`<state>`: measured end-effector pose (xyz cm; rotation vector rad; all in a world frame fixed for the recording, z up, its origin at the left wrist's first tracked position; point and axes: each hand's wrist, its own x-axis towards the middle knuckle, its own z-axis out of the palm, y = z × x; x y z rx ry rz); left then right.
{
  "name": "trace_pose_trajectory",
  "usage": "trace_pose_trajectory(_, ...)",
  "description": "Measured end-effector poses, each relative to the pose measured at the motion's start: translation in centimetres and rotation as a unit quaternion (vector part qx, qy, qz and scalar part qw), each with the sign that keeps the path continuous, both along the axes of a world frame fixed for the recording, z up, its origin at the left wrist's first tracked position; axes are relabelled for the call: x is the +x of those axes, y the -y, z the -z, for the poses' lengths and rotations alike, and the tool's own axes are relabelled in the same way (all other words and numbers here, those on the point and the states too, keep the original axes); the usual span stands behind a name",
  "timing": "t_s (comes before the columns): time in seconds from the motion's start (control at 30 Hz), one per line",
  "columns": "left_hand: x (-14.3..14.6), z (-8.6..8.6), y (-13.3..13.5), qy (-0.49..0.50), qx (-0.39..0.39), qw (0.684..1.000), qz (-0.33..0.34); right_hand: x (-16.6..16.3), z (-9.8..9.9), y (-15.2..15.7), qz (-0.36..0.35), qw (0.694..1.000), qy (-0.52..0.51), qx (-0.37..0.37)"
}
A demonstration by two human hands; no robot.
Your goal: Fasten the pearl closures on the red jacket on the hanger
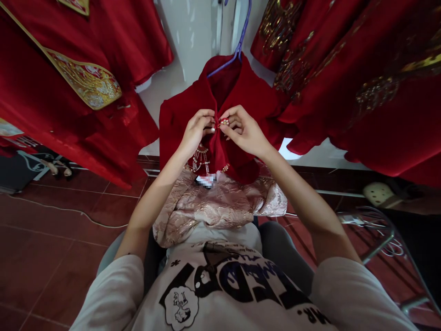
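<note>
A dark red velvet jacket (255, 105) hangs in front of me on a purple hanger (241, 43). Both hands are at its front opening, just below the collar. My left hand (195, 131) pinches the left edge of the fabric by a small pearl button. My right hand (241, 128) pinches the right edge at a gold and pearl clasp (223, 122). The two hands nearly touch. Beaded pearl tassels (200, 158) dangle from the jacket under my left hand. A pink and gold brocade garment (220, 207) is bunched below the jacket, against my body.
Red embroidered robes hang at the left (69, 82) and at the right (361, 78). The floor is red tile (51, 230) with a white cable across it. A metal chair frame (386, 234) stands at the right. Sandals (57, 169) lie at the left by the wall.
</note>
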<state>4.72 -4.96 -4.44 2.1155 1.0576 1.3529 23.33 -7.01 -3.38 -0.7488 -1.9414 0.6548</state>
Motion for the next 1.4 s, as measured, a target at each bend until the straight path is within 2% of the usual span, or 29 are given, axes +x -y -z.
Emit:
trace_pose_trajectory(0.17,0.7,0.4,0.8,0.018,0.04,0.998,-0.051,-0.1,-0.1,0.7,0.006,1.0,-0.005,0.021)
trace_pose_trajectory(0.37,1.1,1.1,0.5,0.007,0.074,0.996,-0.054,-0.1,-0.1,1.1,0.041,0.997,0.017,0.062)
trace_pose_trajectory(0.57,1.0,1.3,0.5,0.024,0.071,0.993,-0.092,-0.4,0.5,0.7,0.077,0.995,-0.007,0.066)
trace_pose_trajectory(0.77,1.0,0.3,1.8,0.003,0.059,0.998,-0.032,-0.2,-0.1,1.2,0.087,0.993,0.003,0.08)
trace_pose_trajectory(1.0,0.8,-1.5,4.2,-0.062,0.114,0.991,-0.045,-0.1,-0.5,2.1,0.093,0.992,-0.006,0.079)
trace_pose_trajectory(1.4,0.9,-2.5,4.2,-0.134,0.14,0.98,-0.049,0.4,-1.2,2.3,0.092,0.993,0.004,0.077)
